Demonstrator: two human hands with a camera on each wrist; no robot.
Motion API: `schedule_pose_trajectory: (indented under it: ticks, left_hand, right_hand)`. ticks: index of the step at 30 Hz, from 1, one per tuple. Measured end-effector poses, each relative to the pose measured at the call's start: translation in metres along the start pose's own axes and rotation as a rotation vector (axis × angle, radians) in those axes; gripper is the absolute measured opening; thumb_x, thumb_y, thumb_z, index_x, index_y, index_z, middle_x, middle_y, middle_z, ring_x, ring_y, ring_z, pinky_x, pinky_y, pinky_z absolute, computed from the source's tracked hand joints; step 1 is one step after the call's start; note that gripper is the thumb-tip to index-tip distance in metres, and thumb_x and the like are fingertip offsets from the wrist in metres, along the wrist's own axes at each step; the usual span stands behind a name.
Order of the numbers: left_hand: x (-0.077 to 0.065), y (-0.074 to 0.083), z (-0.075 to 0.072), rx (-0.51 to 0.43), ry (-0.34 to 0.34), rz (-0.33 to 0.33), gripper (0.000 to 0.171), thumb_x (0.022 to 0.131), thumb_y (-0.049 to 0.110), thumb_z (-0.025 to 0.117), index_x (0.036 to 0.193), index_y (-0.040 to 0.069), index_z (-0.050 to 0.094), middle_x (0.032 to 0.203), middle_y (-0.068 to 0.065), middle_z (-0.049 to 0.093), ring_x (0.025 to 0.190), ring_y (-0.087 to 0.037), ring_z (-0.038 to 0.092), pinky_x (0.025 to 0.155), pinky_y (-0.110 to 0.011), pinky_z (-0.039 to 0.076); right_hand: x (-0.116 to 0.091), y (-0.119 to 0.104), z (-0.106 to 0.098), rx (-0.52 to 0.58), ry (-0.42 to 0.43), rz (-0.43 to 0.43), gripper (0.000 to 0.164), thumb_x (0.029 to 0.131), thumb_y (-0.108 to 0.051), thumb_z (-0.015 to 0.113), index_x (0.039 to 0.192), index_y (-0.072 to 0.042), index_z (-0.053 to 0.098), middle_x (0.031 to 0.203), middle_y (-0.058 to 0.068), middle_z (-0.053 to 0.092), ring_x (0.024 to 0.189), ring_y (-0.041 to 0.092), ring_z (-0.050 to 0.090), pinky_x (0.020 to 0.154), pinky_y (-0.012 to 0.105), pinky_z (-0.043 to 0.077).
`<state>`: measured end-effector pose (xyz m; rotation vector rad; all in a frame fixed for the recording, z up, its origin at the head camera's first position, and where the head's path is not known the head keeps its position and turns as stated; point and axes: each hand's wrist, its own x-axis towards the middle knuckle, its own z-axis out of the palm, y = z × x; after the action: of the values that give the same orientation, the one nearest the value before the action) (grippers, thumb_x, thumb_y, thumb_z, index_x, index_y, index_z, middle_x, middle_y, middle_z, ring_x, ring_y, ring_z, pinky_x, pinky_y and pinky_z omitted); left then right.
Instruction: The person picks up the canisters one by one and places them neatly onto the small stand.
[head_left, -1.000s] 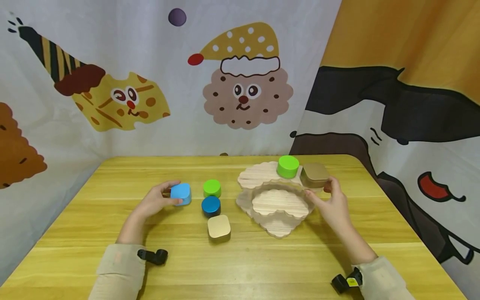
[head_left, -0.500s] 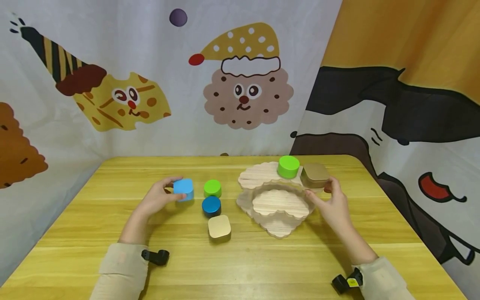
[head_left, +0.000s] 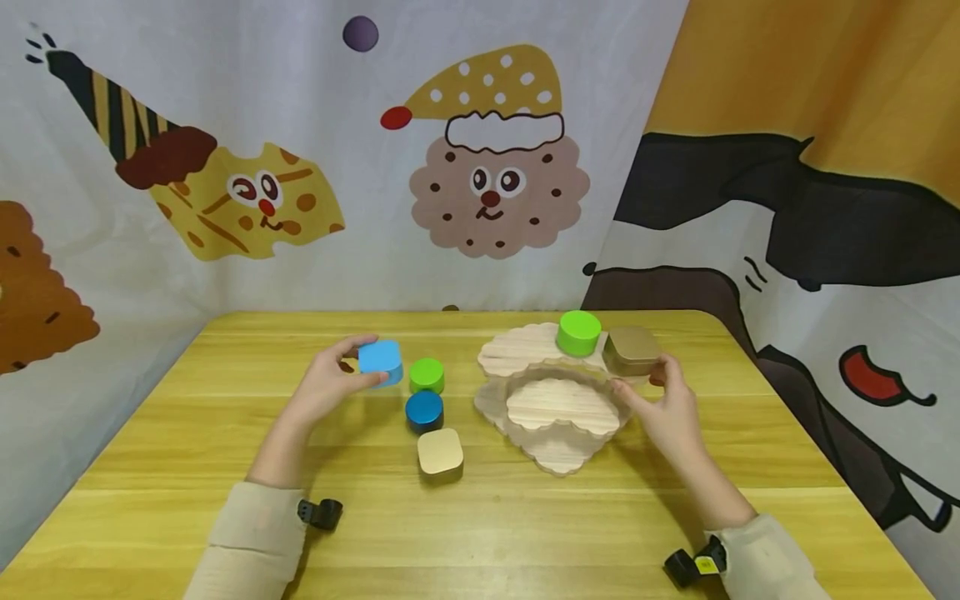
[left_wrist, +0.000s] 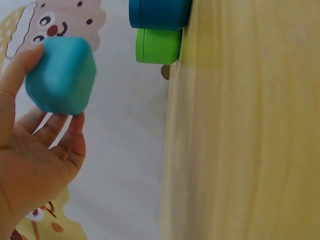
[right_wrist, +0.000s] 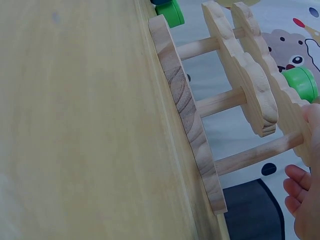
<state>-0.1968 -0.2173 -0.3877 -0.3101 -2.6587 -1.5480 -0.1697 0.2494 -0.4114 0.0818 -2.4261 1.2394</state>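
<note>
Held up between thumb and fingers of my left hand is a light blue box with rounded corners. The left wrist view shows this small box raised, with the thumb on one side and fingertips under the other. My right hand grips the right edge of a tiered wooden stand with scalloped shelves on dowels. Its thumb lies at the top shelf's edge, its fingers close beside a gold square tin. That tin and a round green tin sit on the top shelf.
Left of the stand, a round green tin, a dark blue round tin and a pale gold square tin stand in a row on the wooden table. A cartoon-printed curtain hangs behind.
My left hand has moved right and away from me with the light blue box, toward the row of tins. The right hand and the stand have kept their places.
</note>
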Motion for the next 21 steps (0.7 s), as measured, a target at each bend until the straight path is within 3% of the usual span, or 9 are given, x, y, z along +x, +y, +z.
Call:
schedule_pose_trajectory:
  ticks: [8, 21]
  left_hand:
    - [0.000, 0.027, 0.010, -0.022, 0.029, 0.054, 0.062, 0.082, 0.028, 0.077, 0.136, 0.009, 0.053, 0.116, -0.013, 0.056, 0.102, -0.025, 0.046, 0.083, -0.040, 0.037]
    - [0.001, 0.079, 0.032, -0.091, 0.058, 0.111, 0.058, 0.077, 0.021, 0.081, 0.130, 0.010, 0.058, 0.111, -0.010, 0.058, 0.096, -0.027, 0.046, 0.075, -0.039, 0.036]
  right_hand:
    - [-0.001, -0.003, -0.001, 0.003, 0.001, 0.008, 0.068, 0.084, -0.025, 0.076, 0.134, 0.003, 0.039, 0.116, 0.024, 0.056, 0.104, 0.035, 0.048, 0.089, 0.051, 0.035]
    - [0.000, -0.001, -0.001, 0.010, -0.006, 0.005, 0.071, 0.084, -0.027, 0.075, 0.136, 0.003, 0.037, 0.118, 0.023, 0.055, 0.106, 0.034, 0.048, 0.090, 0.052, 0.035]
